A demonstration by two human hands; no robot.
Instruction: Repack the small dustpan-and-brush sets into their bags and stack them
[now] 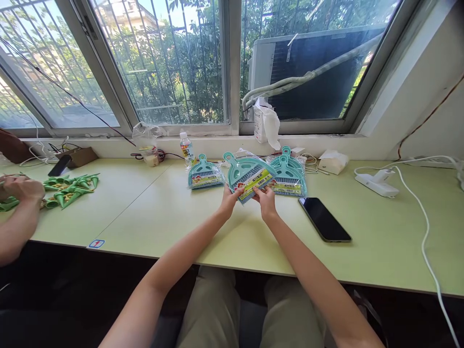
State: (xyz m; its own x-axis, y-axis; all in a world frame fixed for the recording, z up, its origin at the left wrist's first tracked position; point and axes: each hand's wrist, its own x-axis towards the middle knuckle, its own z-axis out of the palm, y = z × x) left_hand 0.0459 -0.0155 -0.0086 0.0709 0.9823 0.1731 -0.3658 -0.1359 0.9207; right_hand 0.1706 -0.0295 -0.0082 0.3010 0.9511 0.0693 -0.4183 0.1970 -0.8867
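Between my two hands, a bagged teal dustpan and brush set (250,173) is held tilted above the table, its yellow-green label facing me. My left hand (229,199) pinches its lower left edge, and my right hand (266,200) grips the lower right part; both thumbs lie on the front. Just to the left, another packaged set (205,173) lies on the table. Behind and right of the held one, a small pile of the same sets (292,174) overlaps, partly hidden by it.
A black phone (325,220) lies right of my hands, near a white power strip (377,182) with a trailing cable. A drink bottle (186,149) stands at the back. At far left, another person's hands (23,188) work beside green cone-shaped pieces (72,188).
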